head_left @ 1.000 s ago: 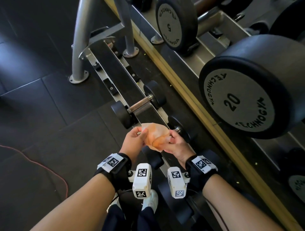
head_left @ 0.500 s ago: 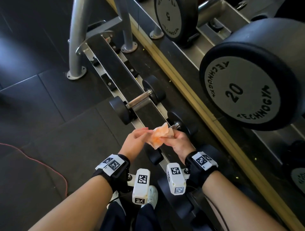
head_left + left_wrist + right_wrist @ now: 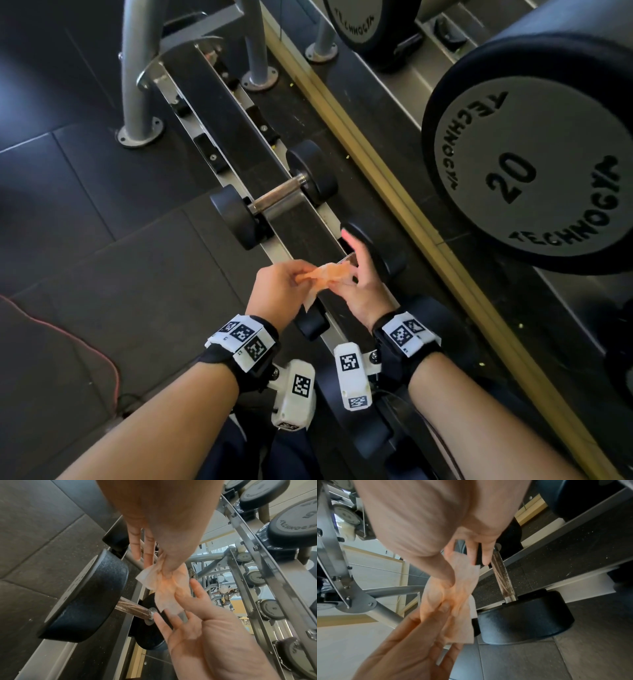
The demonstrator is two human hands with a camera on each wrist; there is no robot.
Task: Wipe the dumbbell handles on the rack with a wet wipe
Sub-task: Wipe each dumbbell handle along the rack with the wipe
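Note:
A crumpled wet wipe [image 3: 325, 278] with orange stains is stretched between my two hands just above the near dumbbell's steel handle [image 3: 348, 257]. My left hand [image 3: 301, 278] pinches the wipe's left end. My right hand [image 3: 346, 279] pinches the other end between thumb and forefinger, with its remaining fingers spread toward the far black head [image 3: 376, 251]. In the left wrist view the wipe [image 3: 163, 588] hangs beside the bare knurled handle [image 3: 132, 608]. The right wrist view shows the wipe [image 3: 462, 588] left of that handle [image 3: 503, 580]. A second small dumbbell [image 3: 278, 198] lies farther along the rack [image 3: 219, 102].
A large black dumbbell marked 20 [image 3: 534, 171] sits on the upper shelf at right. Grey rack posts [image 3: 137, 85] are bolted to the dark rubber floor. A yellow wooden strip [image 3: 376, 171] runs beside the low rack. A red cable [image 3: 68, 335] lies on the floor at left.
The bunched wipe has been pulled out between the two hands. My right hand's outer fingers have spread open, and both hands sit lower over the near dumbbell.

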